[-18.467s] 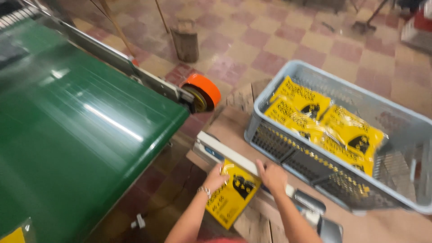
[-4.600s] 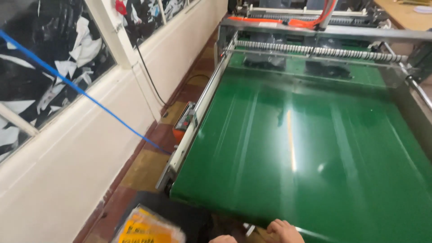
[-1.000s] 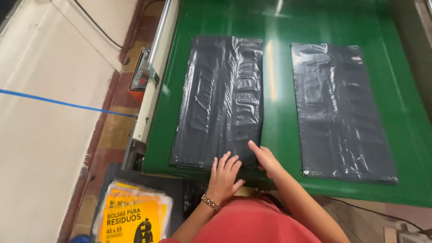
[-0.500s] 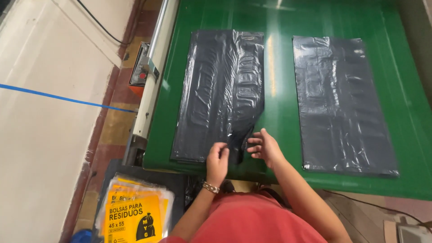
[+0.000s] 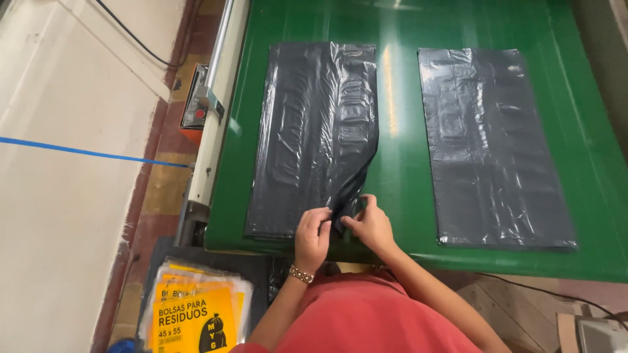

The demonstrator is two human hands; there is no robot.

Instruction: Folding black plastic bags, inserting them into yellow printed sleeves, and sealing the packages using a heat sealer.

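Observation:
Two flat stacks of black plastic bags lie on a green conveyor belt (image 5: 399, 131). The left stack (image 5: 314, 131) has its near right corner lifted and folded inward. My left hand (image 5: 313, 234), with a beaded bracelet at the wrist, pinches that lifted edge near the belt's front. My right hand (image 5: 369, 223) grips the same folded corner from the right side. The right stack (image 5: 497, 144) lies flat and untouched, well to the right of both hands.
A metal side rail (image 5: 216, 111) with a red-buttoned control box (image 5: 196, 114) runs along the belt's left edge. Below it on the floor sits a pile of yellow printed bag packs (image 5: 196, 314). A blue tape line (image 5: 85, 153) crosses the pale wall at left.
Both hands went from lying flat on the left stack's near edge to pinching its right corner, which is now raised and folded toward the middle.

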